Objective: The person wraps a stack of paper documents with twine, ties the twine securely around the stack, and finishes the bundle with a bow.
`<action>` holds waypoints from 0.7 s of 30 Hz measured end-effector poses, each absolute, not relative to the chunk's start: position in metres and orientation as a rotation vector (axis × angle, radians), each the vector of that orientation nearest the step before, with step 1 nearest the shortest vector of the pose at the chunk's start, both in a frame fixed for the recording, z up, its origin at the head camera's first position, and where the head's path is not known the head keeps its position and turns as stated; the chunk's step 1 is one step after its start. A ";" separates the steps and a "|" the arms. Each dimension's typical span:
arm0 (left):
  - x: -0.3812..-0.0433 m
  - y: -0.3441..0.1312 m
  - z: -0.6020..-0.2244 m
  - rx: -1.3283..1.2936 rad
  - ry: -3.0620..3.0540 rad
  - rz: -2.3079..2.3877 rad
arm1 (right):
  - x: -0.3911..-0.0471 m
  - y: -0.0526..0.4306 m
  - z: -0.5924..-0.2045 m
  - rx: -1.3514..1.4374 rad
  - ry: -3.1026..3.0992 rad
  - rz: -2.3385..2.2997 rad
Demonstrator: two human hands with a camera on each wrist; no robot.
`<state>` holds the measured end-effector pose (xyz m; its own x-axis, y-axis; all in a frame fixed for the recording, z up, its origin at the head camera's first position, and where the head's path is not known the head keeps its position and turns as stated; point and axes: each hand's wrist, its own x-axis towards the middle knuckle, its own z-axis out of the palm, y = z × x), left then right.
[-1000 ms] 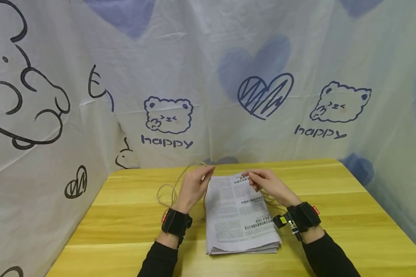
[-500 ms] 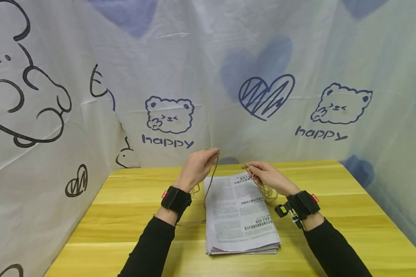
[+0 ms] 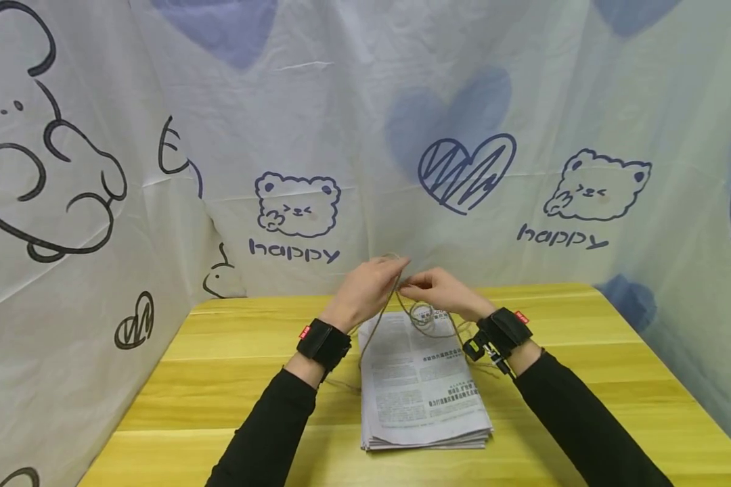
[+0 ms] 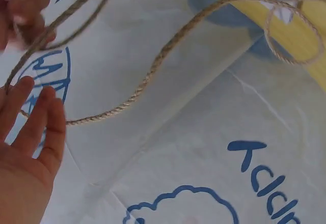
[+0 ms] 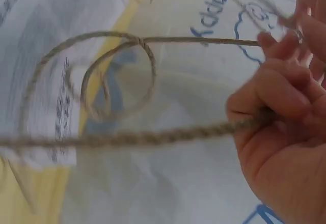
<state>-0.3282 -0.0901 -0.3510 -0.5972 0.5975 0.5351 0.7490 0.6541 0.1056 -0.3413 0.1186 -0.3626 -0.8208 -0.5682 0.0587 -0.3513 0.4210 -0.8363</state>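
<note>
A stack of folded newspapers [image 3: 423,399] lies on the table with beige twine [image 3: 374,331] rising from both of its sides. Above its far end, my left hand [image 3: 365,291] pinches the twine at the fingertips. Close beside it, my right hand [image 3: 441,291] grips the twine, its fingers curled. In the right wrist view a thick strand [image 5: 153,136] runs into the curled right hand [image 5: 280,122], with the left fingers [image 5: 313,30] right next to it. Small loops [image 3: 422,314] of slack dangle below the hands over the paper.
The yellow wood-grain table [image 3: 231,399] extends to both sides of the stack. White cloth [image 3: 365,135] with blue hearts and bear drawings hangs behind and at the sides. More twine [image 3: 487,367] trails at the right of the stack. Black bands [image 3: 324,345] circle both wrists.
The left hand has lifted twine up and moved right over the stack. The right hand has moved left and slightly up, so the hands now meet, with twine loops hanging between them.
</note>
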 end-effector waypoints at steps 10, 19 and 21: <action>-0.330 -0.091 -0.358 -1.010 -2.576 -0.676 | -0.348 0.108 -0.376 -0.758 2.356 -1.559; -0.334 -0.105 -0.375 -0.887 -2.643 -1.184 | -0.348 0.110 -0.381 -0.666 2.104 -1.716; -0.334 -0.108 -0.376 -0.868 -2.642 -1.214 | -0.348 0.109 -0.382 -0.613 2.071 -1.740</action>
<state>-0.3337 -0.1077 -0.3759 -0.8310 0.4539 0.3216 0.5397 0.5173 0.6642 -0.3478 0.1092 -0.3822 -0.8388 -0.5445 -0.0008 -0.0931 0.1448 -0.9851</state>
